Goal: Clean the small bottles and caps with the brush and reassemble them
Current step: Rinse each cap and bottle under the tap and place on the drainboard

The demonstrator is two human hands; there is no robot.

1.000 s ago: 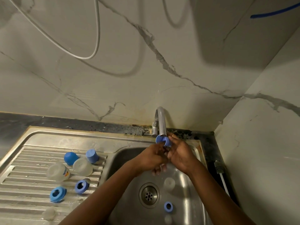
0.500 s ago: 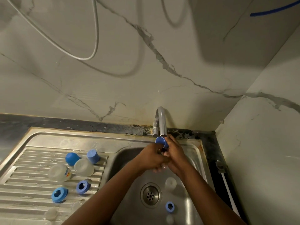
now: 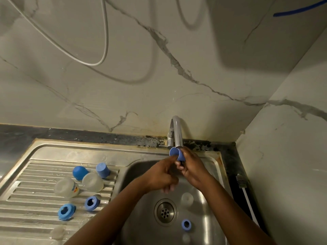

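Under the spout of the tap (image 3: 177, 133) I hold a blue cap (image 3: 176, 153) with its opening turned left. My right hand (image 3: 192, 167) grips the cap from the right. My left hand (image 3: 163, 172) touches it from below with thumb and forefinger, the other fingers curled loosely. On the draining board (image 3: 44, 214) lie two clear small bottles (image 3: 66, 187) (image 3: 92, 181), two blue caps (image 3: 80, 172) (image 3: 102, 170) and two blue rings (image 3: 66, 211) (image 3: 92, 203). A brush with a white handle (image 3: 245, 193) lies on the counter right of the basin.
In the basin (image 3: 208, 214) lie a blue ring (image 3: 186, 224) and a clear round part (image 3: 187, 198) near the drain (image 3: 165, 212). Another clear part (image 3: 57, 233) sits at the draining board's front. Marble walls close off the back and right.
Both hands have stayed under the tap. The cap has turned a little in my fingers, and my left hand has drawn slightly down and left.
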